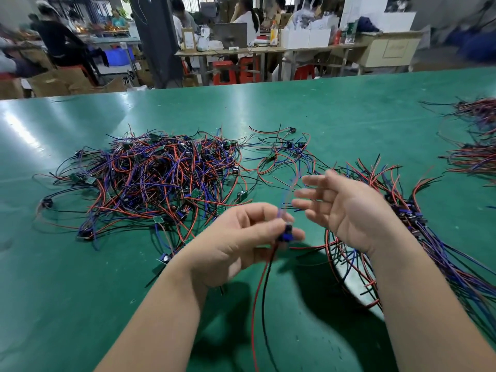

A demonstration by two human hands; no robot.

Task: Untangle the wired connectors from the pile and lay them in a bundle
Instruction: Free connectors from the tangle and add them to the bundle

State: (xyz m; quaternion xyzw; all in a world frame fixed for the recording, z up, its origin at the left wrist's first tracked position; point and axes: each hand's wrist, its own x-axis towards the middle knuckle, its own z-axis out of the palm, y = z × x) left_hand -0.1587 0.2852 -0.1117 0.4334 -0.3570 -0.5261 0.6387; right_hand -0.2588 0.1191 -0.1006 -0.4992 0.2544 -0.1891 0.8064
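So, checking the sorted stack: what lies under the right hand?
The bundle of red, black and blue wires lies below the right hand and wrist, showing on both sides; its covered stretch cannot be seen.

Electronics assembly workshop, factory-floor type. Evidence noted: a long bench (349,103) was covered in green mat. A tangled pile of wired connectors (161,178) with small circuit boards was heaped left of its centre, and sorted bundles (477,159) were laid at its right edge. Beyond the bench's far edge, further work tables (268,49) were seen, with seated workers (61,41) at them. Red plastic stools (224,72) were parked underneath and white cartons (306,37) stacked on top. Cardboard boxes (53,84) and a blue crate (118,56) were kept at floor level. A dark pillar (158,41) was seen mid-room.
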